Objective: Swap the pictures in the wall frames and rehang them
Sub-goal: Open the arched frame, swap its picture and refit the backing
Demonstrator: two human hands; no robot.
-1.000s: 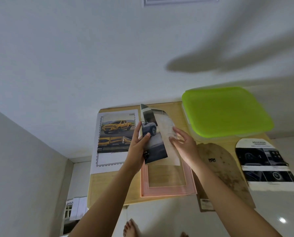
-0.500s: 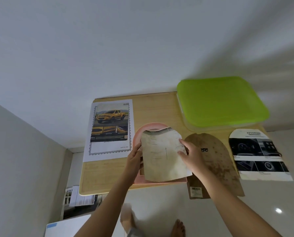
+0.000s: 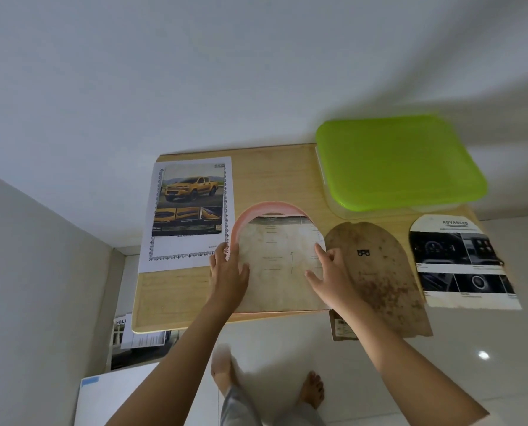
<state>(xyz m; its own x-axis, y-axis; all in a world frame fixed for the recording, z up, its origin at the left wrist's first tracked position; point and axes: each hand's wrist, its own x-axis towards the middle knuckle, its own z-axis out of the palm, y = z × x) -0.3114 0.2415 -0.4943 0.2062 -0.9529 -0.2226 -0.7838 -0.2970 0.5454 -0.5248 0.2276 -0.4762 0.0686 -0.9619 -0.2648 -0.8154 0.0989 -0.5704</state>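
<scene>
A pink arched frame [image 3: 267, 208] lies face down on a small wooden table [image 3: 275, 176]. An arch-shaped picture [image 3: 279, 262] lies in it, pale printed back up. My left hand [image 3: 230, 273] presses flat on the picture's left edge, and my right hand [image 3: 328, 273] presses its right edge with spread fingers. A brown arched backing board [image 3: 382, 278] lies just right of the frame. Another arched picture [image 3: 462, 265] showing car interiors lies at the far right. A rectangular sheet with a yellow pickup truck [image 3: 190, 210] lies left of the frame.
A clear container with a lime-green lid [image 3: 397, 164] stands at the table's back right against the white wall. Papers [image 3: 139, 336] lie on the floor under the table's left side, with a white board [image 3: 115, 395] nearer. My bare feet stand on glossy tiles.
The picture was held up with its car image showing, then turned over and laid face down into the pink frame. Both hands went from holding it to pressing it flat.
</scene>
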